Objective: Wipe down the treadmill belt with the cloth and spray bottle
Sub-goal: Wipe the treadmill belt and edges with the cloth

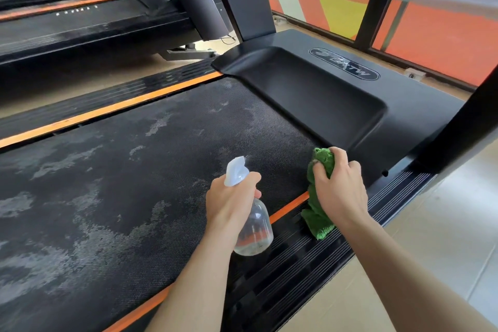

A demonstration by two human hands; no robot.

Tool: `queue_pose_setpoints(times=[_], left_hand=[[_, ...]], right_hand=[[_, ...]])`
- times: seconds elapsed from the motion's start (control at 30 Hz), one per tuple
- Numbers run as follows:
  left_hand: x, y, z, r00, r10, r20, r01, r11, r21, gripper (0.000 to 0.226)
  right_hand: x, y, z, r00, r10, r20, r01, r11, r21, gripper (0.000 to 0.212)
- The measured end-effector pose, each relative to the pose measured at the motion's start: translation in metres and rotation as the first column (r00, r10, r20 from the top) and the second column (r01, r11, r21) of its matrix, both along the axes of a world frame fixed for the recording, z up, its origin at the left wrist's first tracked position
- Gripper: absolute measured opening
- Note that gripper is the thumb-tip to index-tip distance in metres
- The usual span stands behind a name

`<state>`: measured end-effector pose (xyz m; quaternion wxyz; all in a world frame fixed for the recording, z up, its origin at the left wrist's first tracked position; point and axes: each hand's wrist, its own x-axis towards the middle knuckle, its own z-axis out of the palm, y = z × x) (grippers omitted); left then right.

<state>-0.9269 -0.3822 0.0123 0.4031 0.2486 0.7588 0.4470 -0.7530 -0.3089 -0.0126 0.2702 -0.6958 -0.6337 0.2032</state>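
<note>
A gym floor of pale tiles runs beside a row of treadmills, with an orange-painted wall and windows behind. At far left stands a neighbouring treadmill [80, 21]. Next comes the treadmill belt [134, 170], a dark textured surface blotched with grey patches that look like damp or residue, edged by an orange stripe [107, 110] on the far side.

Moving right, the left hand [229, 202] grips the neck of the spray bottle [252, 232], a finger curled at the trigger under the white nozzle, which points out over the belt. The clear bottle looks nearly empty, so it should be light; the neck is the sensible hold, since the smooth body may be slippery if wet.

Just beside it, the right hand [339, 188] clutches the green cloth [318, 221], bunched at the belt's near edge and trailing onto the ribbed side rail [377, 210]. The cloth is soft and limp; bunching it firmly gives better pressure. Beyond lies the black motor cover [323, 94].
</note>
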Motion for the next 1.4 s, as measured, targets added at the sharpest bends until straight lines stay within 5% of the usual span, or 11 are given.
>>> queue_pose_setpoints(times=[0.17,0.33,0.47,0.57,0.7,0.9,1.07,1.17,1.27,1.33,1.4], left_hand=[[-0.023,0.0,-0.008,0.999,0.023,0.033,-0.027,0.994,0.104,0.012],[-0.054,-0.004,-0.014,0.995,0.09,-0.05,-0.077,0.972,0.22,0.015],[-0.059,-0.005,-0.02,0.996,0.049,-0.072,-0.029,0.965,0.262,0.008],[-0.055,-0.005,-0.033,0.989,-0.016,-0.15,0.058,0.958,0.281,0.008],[-0.059,-0.001,-0.041,0.992,0.017,-0.121,0.02,0.954,0.298,0.014],[-0.063,0.002,-0.04,0.99,0.049,-0.129,-0.011,0.96,0.281,0.018],[-0.061,-0.001,-0.041,0.989,0.065,-0.132,-0.026,0.962,0.273,0.021],[-0.058,-0.001,-0.043,0.988,0.083,-0.133,-0.04,0.955,0.295,0.02],[-0.056,0.0,-0.045,0.981,0.096,-0.167,-0.046,0.958,0.283,0.017],[-0.055,0.002,-0.042,0.979,0.101,-0.176,-0.052,0.964,0.262,0.017],[-0.053,0.002,-0.038,0.98,0.103,-0.171,-0.059,0.968,0.245,0.018]], right_hand=[[-0.009,0.012,0.007,0.999,0.005,-0.043,-0.001,0.996,0.088,0.038],[-0.022,0.048,-0.004,0.978,0.172,0.122,-0.193,0.963,0.19,0.038],[-0.036,0.09,-0.024,0.94,0.108,0.323,-0.198,0.945,0.26,0.038],[-0.051,0.11,-0.049,0.85,0.111,0.515,-0.219,0.963,0.154,0.035],[-0.07,0.104,-0.074,0.816,0.224,0.533,-0.32,0.943,0.094,0.033],[-0.089,0.033,-0.069,0.606,0.596,0.527,-0.728,0.683,0.064,0.033],[-0.082,0.053,-0.067,0.487,0.599,0.636,-0.834,0.535,0.135,0.038],[-0.056,0.113,-0.066,0.565,0.374,0.736,-0.708,0.678,0.199,0.039],[-0.034,0.143,-0.069,0.745,0.136,0.653,-0.35,0.913,0.21,0.032],[-0.048,0.134,-0.073,0.78,0.092,0.618,-0.264,0.945,0.193,0.03],[-0.069,0.102,-0.071,0.759,0.21,0.616,-0.392,0.903,0.175,0.028]])
